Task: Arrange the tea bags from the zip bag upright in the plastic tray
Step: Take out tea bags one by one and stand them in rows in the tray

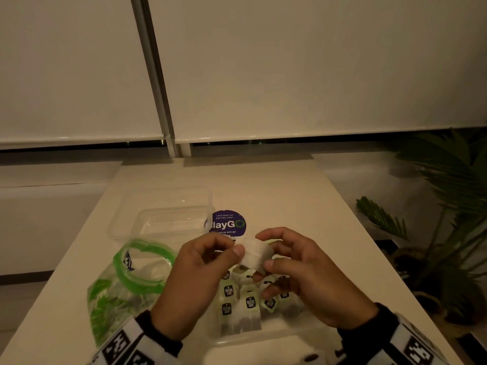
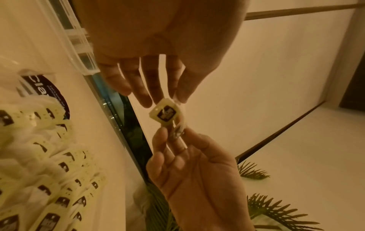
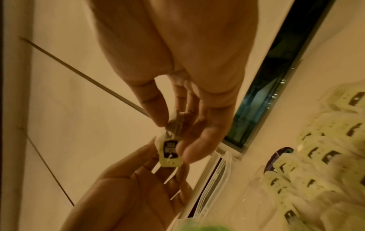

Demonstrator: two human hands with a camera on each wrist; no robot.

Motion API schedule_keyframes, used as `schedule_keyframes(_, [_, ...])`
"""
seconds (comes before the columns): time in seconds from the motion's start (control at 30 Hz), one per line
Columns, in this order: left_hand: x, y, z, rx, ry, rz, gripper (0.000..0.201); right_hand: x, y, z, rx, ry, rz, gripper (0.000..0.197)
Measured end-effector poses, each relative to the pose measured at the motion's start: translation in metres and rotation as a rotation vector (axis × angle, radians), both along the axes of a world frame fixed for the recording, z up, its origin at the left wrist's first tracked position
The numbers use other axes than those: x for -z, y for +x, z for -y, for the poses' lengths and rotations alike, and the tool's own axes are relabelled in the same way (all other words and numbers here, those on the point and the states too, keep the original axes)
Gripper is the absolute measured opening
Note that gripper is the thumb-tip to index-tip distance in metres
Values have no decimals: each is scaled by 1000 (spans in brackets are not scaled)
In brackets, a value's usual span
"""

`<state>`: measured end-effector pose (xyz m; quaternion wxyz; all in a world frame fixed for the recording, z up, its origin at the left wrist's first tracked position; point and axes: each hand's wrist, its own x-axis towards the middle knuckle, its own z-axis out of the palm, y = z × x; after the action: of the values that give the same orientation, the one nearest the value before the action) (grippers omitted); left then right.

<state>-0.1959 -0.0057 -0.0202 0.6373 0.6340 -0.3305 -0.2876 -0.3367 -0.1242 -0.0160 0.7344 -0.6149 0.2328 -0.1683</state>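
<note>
both hands lifted at centre frame, sharing one tea bag point(image 1: 255, 255). left hand point(image 1: 200, 264) pinches its left end between thumb and forefinger; right hand point(image 1: 297, 267) has fingertips closed on the other end. in the left wrist view the paper tag point(image 2: 165, 113) sits between the two sets of fingertips.

risks, as i judge them: the bag is limp and lightly held, so a pull from either side could tear the paper or snap the string from the tag. let go early and it drops flat onto the row below, knocking those over.

containers: plastic tray point(image 1: 266, 338) at lower centre holds tagged tea bags point(image 1: 246, 302), standing or leaning, hard to tell which. zip bag point(image 1: 118, 291) at lower left, green mouth open, contents unclear. a second clear tub point(image 1: 163, 219) upper left of the hands, seemingly nothing inside.
</note>
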Motion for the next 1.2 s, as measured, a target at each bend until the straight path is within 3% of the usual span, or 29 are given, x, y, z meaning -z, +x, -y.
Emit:
schedule_keyframes(0.13, [-8, 8, -7, -20, -36, 35, 11, -8, 7, -10, 30, -147, 1, 26])
schedule_keyframes(0.3, [-18, 19, -13, -36, -42, 104, 8, -11, 14, -21, 72, -177, -3, 28])
schedule_keyframes(0.47, [-26, 22, -16, -36, -14, 229, 12, -7, 18, -35, 171, -592, -84, 56])
schedule_keyframes(0.53, [-30, 19, -16, -12, -5, 258, 12, -5, 22, -38, 154, -664, -54, 52])
schedule_keyframes(0.63, [-38, 12, -17, 73, -41, 236, 8, -4, 25, -39, 79, -466, 50, 34])
schedule_keyframes(0.77, [-47, 11, -19, 85, -119, 213, 12, -10, 23, -38, 30, 207, 179, 32])
schedule_keyframes(0.83, [-45, 15, -20, 16, -135, 295, 10, -11, 22, -35, 15, 383, 243, 34])
schedule_keyframes(0.93, [-39, 14, -25, -51, -133, 548, 13, -11, 20, -34, -12, 475, 314, 35])
schedule_keyframes(1.07, [-29, 3, -24, 21, -33, 804, 23, -10, 19, -31, 21, 549, 352, 35])
schedule_keyframes(1.13, [-25, 3, -21, 7, -23, 820, 17, -7, 21, -30, 57, 528, 339, 37])
schedule_keyframes(1.2, [-26, 5, -18, -25, -75, 695, 13, -6, 22, -30, 95, 449, 293, 38])
